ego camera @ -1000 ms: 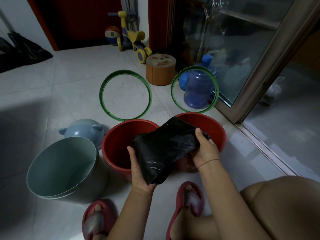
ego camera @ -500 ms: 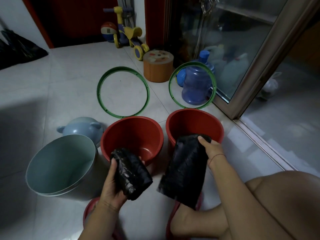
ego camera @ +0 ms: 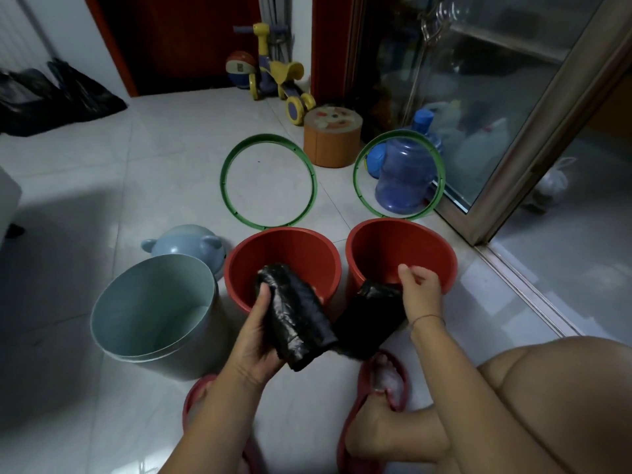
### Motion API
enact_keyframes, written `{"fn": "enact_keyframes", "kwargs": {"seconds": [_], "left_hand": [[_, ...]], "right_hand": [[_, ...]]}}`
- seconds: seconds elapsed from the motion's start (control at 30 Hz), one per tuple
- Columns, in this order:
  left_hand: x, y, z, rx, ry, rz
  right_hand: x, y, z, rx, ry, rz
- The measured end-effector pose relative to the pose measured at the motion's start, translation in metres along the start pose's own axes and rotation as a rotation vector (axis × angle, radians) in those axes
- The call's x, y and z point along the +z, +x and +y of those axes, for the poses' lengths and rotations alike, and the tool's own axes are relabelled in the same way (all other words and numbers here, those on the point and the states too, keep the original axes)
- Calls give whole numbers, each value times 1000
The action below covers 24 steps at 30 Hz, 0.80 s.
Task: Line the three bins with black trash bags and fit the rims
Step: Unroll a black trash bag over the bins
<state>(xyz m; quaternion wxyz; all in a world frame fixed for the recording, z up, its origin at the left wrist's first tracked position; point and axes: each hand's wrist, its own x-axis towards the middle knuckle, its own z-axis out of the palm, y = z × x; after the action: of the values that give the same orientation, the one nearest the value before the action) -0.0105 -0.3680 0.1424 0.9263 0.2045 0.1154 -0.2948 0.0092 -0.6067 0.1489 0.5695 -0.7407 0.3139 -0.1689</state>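
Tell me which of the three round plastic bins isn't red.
The pale blue-green plastic bin on the far left; the middle red plastic bin and the right red plastic bin match each other.

Earlier one bundle, the roll (ego camera: 294, 316) in the left hand (ego camera: 254, 342) and bag (ego camera: 371, 321) in the right hand (ego camera: 420, 295) have separated.

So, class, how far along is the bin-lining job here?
Done: nothing yet. The blue bin and both red bins are bare, and the two green rims sit beyond them, unfitted. In hand: the left hand grips a bag bundle, and the right hand holds a separate bag. Left: lining all three and fitting rims.
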Motion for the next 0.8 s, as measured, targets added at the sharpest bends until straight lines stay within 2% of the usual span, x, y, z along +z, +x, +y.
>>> {"fn": "enact_keyframes", "kwargs": {"seconds": [0.07,0.13,0.17,0.23,0.4,0.47,0.6,0.8], "left_hand": [[6,-1,0,5,42,-1],[11,-3,1,21,89,-22],[13,-5,2,33,113,-36],[15,-7,6,63,140,-48],[15,-12,18,137,143,-16],[16,-12,21,145,129,-7],[15,-12,22,152,62,-1],[4,-17,23,151,-80,-89]], "right_hand": [[17,-37,-27,-3,86,-314],[32,-70,-43,76,123,-603],[38,-81,-47,110,147,-700],[44,-95,-53,169,196,-784],[53,-102,-59,280,243,-813],[60,-106,-59,263,273,-775],[70,-106,-64,202,371,-593],[80,-105,-68,70,411,-476]]}}
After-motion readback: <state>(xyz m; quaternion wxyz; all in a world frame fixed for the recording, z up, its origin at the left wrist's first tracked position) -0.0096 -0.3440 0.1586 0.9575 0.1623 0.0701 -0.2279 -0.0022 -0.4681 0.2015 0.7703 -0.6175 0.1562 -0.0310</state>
